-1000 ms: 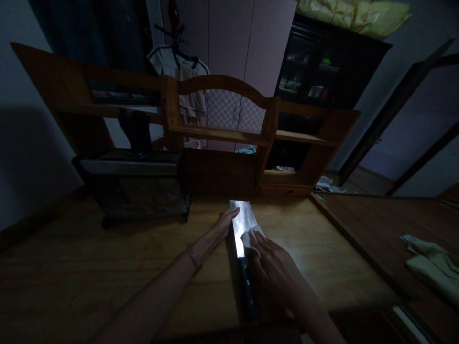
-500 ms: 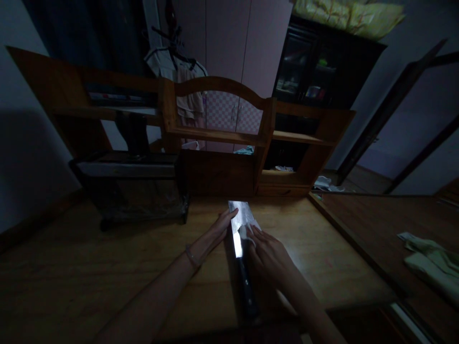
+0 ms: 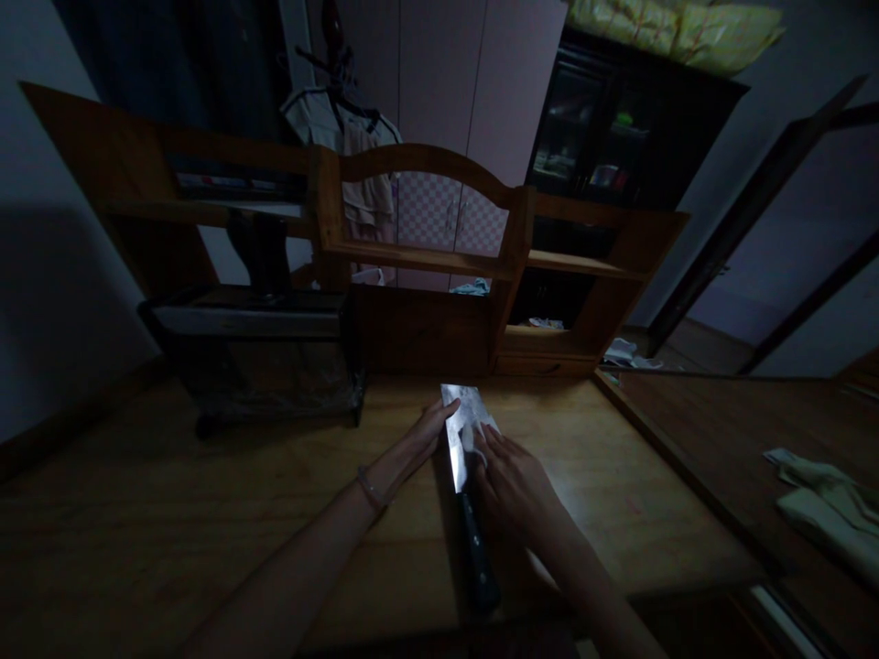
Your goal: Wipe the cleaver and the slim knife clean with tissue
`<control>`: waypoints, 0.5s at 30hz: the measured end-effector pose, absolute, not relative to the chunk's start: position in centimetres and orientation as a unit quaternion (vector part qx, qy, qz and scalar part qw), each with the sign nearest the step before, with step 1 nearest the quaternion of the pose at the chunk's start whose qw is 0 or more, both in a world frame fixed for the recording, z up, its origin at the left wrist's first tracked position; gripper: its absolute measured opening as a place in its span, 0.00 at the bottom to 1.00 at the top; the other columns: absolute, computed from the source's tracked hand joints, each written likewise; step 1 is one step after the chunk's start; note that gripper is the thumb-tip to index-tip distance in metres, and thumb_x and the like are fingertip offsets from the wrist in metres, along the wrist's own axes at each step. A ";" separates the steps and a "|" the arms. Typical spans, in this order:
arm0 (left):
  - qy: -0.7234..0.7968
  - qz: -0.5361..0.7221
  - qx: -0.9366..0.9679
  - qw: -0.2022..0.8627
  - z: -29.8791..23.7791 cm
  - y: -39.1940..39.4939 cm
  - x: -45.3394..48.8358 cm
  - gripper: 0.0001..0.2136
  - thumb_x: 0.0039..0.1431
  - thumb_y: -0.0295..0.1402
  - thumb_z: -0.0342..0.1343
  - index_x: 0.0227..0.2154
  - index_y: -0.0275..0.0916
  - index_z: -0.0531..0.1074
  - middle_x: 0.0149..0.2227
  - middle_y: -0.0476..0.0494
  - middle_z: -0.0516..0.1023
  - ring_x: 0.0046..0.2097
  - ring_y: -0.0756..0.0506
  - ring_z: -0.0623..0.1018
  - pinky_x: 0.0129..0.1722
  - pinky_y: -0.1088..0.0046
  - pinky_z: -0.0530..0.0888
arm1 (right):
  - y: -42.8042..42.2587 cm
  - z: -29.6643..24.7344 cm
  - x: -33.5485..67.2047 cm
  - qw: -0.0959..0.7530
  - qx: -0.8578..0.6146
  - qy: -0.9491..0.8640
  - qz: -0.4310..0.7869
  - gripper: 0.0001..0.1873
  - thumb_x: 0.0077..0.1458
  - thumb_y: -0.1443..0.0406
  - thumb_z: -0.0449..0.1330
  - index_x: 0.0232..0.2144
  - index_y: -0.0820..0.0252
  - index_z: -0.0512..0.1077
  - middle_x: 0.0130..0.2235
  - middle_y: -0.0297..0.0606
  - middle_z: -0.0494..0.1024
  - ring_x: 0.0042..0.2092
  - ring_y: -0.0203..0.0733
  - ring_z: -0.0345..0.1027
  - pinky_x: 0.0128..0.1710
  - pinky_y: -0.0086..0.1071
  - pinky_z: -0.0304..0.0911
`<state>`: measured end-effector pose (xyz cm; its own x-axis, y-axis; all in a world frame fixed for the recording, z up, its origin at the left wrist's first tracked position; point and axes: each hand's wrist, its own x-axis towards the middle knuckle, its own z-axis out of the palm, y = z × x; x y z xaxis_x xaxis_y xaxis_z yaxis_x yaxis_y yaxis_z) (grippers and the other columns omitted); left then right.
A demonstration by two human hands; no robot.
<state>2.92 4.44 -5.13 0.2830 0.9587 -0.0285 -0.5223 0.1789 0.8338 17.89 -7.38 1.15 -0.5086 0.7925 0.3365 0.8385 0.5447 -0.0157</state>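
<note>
A broad, yellow-brown wooden bench [image 3: 171, 499] stretched across the foreground, a black-framed, box-shaped object [image 3: 247, 320] standing at its left. Centrally, a rectangular, steel-bladed, black-handled cleaver [image 3: 456, 464] rested on the bench, though whether quite flat was too dark to tell. The right hand [image 3: 518, 482], fingers together, bore on the blade; the left hand [image 3: 427, 432] was clamped on its far left side, thumb over the face. Under the right fingertips sat a small, crumpled white cloth [image 3: 474, 441]. A slip past the apparently sharp right edge risked cutting those fingertips; a loosened left grip risked letting the unheld handle swing.
</note>
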 end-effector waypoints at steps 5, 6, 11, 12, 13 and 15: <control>0.304 0.510 0.381 0.709 -4.1 3.7 2.6 0.18 0.46 0.38 0.66 0.39 0.33 0.76 0.39 0.38 0.80 0.43 0.40 0.77 0.46 0.65 0.70 | -11.7 0.6 19.1 0.135 -0.470 -0.870 -0.071 0.26 0.61 0.71 0.46 0.61 0.69 0.58 0.62 0.51 0.63 0.64 0.49 0.53 0.62 0.45 0.57; 0.307 0.510 0.383 0.706 -3.9 3.6 2.6 0.18 0.45 0.37 0.66 0.39 0.33 0.76 0.40 0.38 0.80 0.44 0.40 0.77 0.48 0.65 0.70 | -12.3 0.5 19.3 0.127 -0.473 -0.869 -0.070 0.27 0.60 0.71 0.47 0.62 0.69 0.57 0.62 0.51 0.62 0.64 0.49 0.53 0.61 0.45 0.58; 0.303 0.521 0.388 0.697 -3.9 3.7 2.7 0.17 0.45 0.37 0.66 0.38 0.34 0.77 0.41 0.38 0.80 0.46 0.39 0.76 0.50 0.64 0.68 | -13.4 0.0 20.2 0.108 -0.482 -0.867 -0.068 0.28 0.59 0.71 0.47 0.62 0.69 0.57 0.63 0.51 0.60 0.64 0.50 0.53 0.60 0.46 0.60; 0.301 0.523 0.388 0.697 -4.1 3.8 2.7 0.17 0.45 0.37 0.66 0.38 0.33 0.77 0.41 0.38 0.80 0.46 0.39 0.76 0.50 0.64 0.68 | -13.4 0.0 20.3 0.110 -0.481 -0.867 -0.067 0.27 0.60 0.71 0.46 0.62 0.69 0.57 0.63 0.51 0.60 0.64 0.50 0.53 0.60 0.46 0.60; 0.299 0.524 0.388 0.696 -4.2 3.9 2.7 0.17 0.45 0.37 0.66 0.38 0.33 0.77 0.40 0.37 0.80 0.45 0.39 0.76 0.50 0.63 0.68 | -13.4 0.0 20.3 0.112 -0.480 -0.867 -0.066 0.27 0.60 0.72 0.46 0.62 0.68 0.58 0.63 0.50 0.60 0.64 0.49 0.53 0.60 0.46 0.59; 0.298 0.525 0.390 0.696 -4.5 4.1 2.7 0.17 0.46 0.37 0.66 0.38 0.33 0.77 0.40 0.36 0.80 0.46 0.39 0.76 0.51 0.63 0.67 | -13.3 0.1 20.2 0.117 -0.483 -0.866 -0.065 0.27 0.60 0.71 0.46 0.62 0.68 0.58 0.63 0.50 0.60 0.64 0.49 0.52 0.61 0.45 0.59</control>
